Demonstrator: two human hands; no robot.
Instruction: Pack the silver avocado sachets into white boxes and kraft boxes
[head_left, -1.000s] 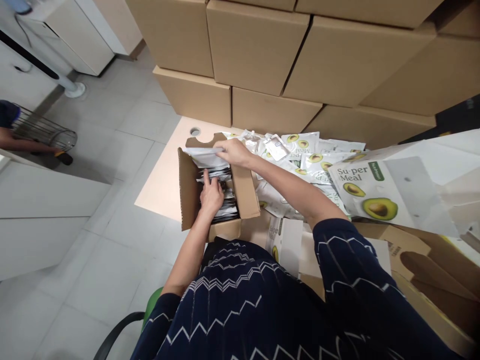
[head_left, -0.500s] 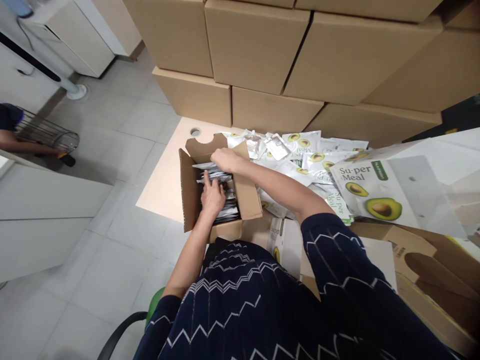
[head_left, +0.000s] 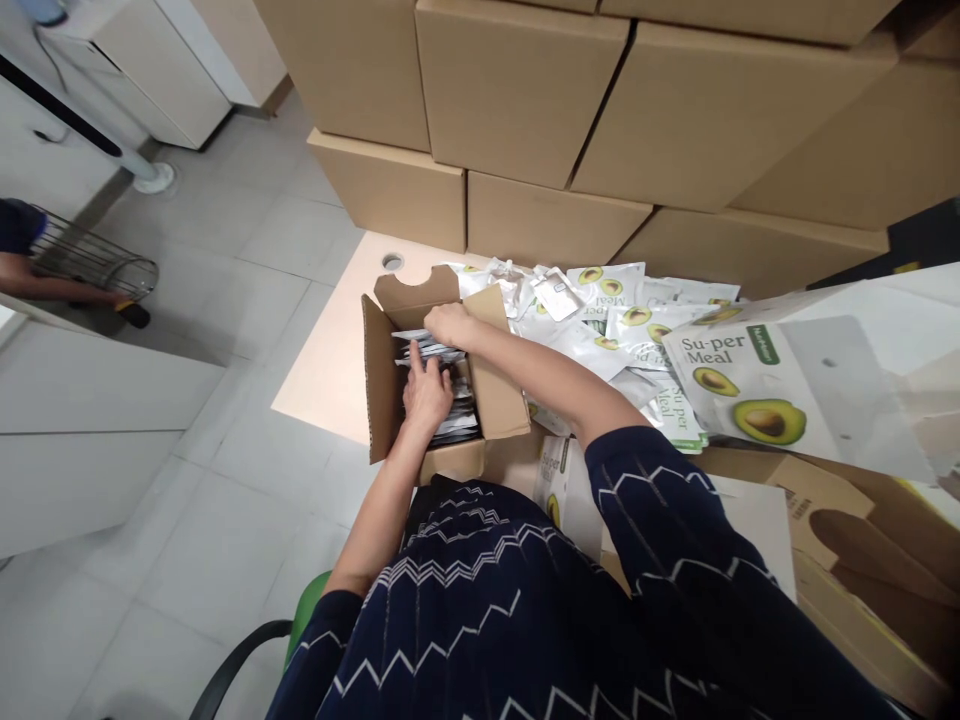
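Observation:
An open cardboard box [head_left: 381, 395] sits at the table's near left edge, its flaps raised. Flat sachets [head_left: 459, 412] stand packed on edge inside it, in a far group and a near group. My left hand [head_left: 429, 393] reaches in from the near side, fingers spread and touching the sachets, with the index finger stretched over the far group. My right hand [head_left: 450, 325] curls over the far right corner of the contents. Its fingertips are hidden, so what it grips cannot be made out.
Loose avocado-printed sachets [head_left: 592, 350] lie heaped right of the box. Further right is a printed "Su-per Meal" package [head_left: 739, 385] above an open carton [head_left: 847, 500]. Stacked cartons [head_left: 517, 90] wall off the back. At far left, a person's arm [head_left: 45, 285] shows beside a wire basket [head_left: 97, 250].
Both hands stay at nearly the same spots in the box. My right elbow has come slightly inward, and the view has shifted a little.

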